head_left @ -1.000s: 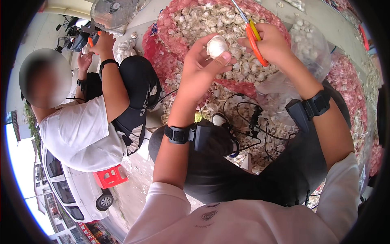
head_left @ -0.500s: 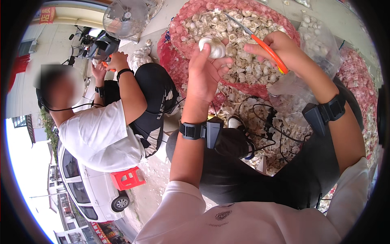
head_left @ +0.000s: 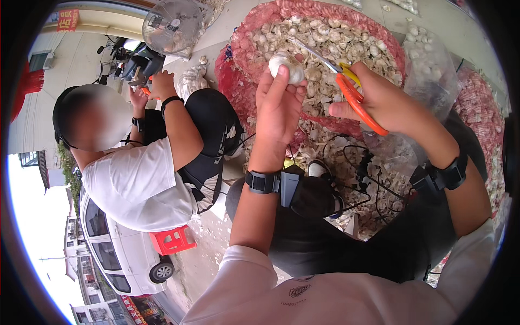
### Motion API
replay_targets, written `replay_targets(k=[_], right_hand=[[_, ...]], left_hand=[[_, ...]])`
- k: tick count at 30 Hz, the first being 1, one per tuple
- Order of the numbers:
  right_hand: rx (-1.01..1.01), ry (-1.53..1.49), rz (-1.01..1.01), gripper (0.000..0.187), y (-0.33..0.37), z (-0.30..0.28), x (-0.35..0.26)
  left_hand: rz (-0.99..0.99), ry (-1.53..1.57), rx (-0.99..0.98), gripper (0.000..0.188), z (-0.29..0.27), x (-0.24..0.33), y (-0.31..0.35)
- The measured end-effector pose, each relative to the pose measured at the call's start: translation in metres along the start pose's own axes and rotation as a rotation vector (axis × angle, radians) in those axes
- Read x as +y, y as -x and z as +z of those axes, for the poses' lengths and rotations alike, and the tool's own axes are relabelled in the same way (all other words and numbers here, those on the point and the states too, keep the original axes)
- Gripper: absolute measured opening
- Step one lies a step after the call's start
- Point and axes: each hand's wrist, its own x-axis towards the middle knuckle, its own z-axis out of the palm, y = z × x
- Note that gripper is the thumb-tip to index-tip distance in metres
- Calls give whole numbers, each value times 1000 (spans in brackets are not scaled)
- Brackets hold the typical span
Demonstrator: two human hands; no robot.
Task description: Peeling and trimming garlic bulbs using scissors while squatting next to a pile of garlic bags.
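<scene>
A whole white garlic bulb (head_left: 293, 72) sits in the fingertips of my left hand (head_left: 278, 111), the thumb pressed against its near side. My right hand (head_left: 385, 100) grips a pair of scissors (head_left: 353, 100) by its orange and yellow handles. The blades point up and to the left, above the garlic bulb and apart from it. Beneath both hands lies a red mesh sack (head_left: 253, 33), rolled down around a heap of loose garlic and dry skins (head_left: 346, 46). Part of the far handle is hidden behind my right fingers.
A clear plastic bag of garlic (head_left: 428, 62) and another red mesh sack (head_left: 479, 111) lie to the right. Black cables (head_left: 374, 179) run over garlic skins by my shoe. A co-worker (head_left: 135, 179) sits close at left, near a fan (head_left: 170, 26) and red stool (head_left: 173, 239).
The scissors have turned in my right hand, and their handles have spread apart. My left fingers have closed more around the garlic bulb. The view has shifted slightly.
</scene>
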Motion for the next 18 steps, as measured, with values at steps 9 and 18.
replay_targets(k=[9,18], right_hand=[[83,101,-33,84,12,4,8],[48,-156,103,56,22,-2,20]], left_hand=[[22,-99,37,41,4,-12,5],[-14,-234,27,41,8,-16,5]])
